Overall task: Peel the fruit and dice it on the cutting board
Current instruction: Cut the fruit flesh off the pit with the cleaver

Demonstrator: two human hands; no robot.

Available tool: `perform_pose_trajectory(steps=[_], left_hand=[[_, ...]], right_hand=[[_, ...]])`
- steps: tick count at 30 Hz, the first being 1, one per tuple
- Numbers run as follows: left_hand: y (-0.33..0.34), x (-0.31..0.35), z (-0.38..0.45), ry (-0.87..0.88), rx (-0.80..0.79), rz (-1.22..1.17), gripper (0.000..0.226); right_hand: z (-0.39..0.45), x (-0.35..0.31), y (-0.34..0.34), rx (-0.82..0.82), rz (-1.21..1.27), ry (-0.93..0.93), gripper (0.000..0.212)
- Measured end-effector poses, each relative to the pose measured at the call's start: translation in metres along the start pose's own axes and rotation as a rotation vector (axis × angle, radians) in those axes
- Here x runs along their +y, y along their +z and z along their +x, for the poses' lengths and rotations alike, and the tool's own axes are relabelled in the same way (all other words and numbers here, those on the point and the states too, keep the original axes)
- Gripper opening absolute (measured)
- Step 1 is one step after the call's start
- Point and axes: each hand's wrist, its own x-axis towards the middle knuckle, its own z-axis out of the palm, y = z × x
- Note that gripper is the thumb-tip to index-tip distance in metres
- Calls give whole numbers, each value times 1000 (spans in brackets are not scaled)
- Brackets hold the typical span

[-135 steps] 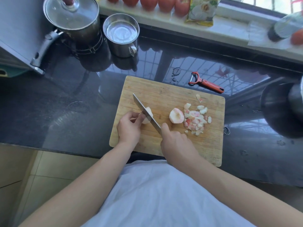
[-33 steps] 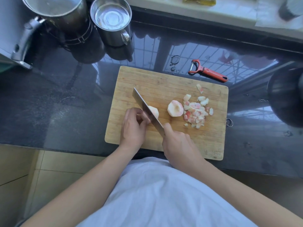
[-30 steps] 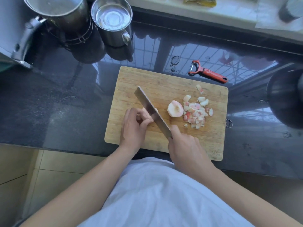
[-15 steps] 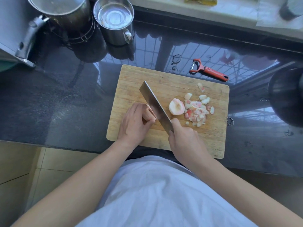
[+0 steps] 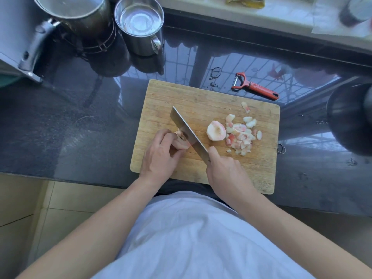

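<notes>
Bamboo board at frame centre carries the job: the left hand curls round a peeled fruit piece to steady it, while the right hand grips the knife angled across it, dice heaped clear at right.

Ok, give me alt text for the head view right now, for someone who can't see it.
On a wooden cutting board, the left hand holds a peeled fruit piece while the right hand presses a knife against it. Another fruit half and a pile of diced pieces lie to the right. A red peeler rests on the dark counter behind.
</notes>
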Motion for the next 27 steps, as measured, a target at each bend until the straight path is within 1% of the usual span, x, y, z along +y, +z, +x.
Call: perform_pose_trajectory(steps=[3, 8, 15, 18, 20, 24, 27], left_hand=[[2, 3, 1, 16, 15, -19, 29], [4, 7, 7, -2, -4, -4, 25], [2, 9, 11, -27, -41, -36, 23], [2, 9, 12, -48, -41, 9, 22], [3, 10, 11, -62, -26, 29, 23], [2, 14, 12, -100, -37, 25, 22], [1, 17, 13, -129, -59, 5, 26]], right_hand=[[3, -1, 2, 1, -66, -17, 22], [7, -6, 5, -20, -158, -22, 22], [13, 2, 8, -40, -163, -26, 25], [15, 1, 10, -81, -146, -16, 31], [13, -2, 10, -102, -126, -22, 31], [17, -4, 8, -88, -138, -28, 33], [18, -1, 6, -65, -135, -23, 28]])
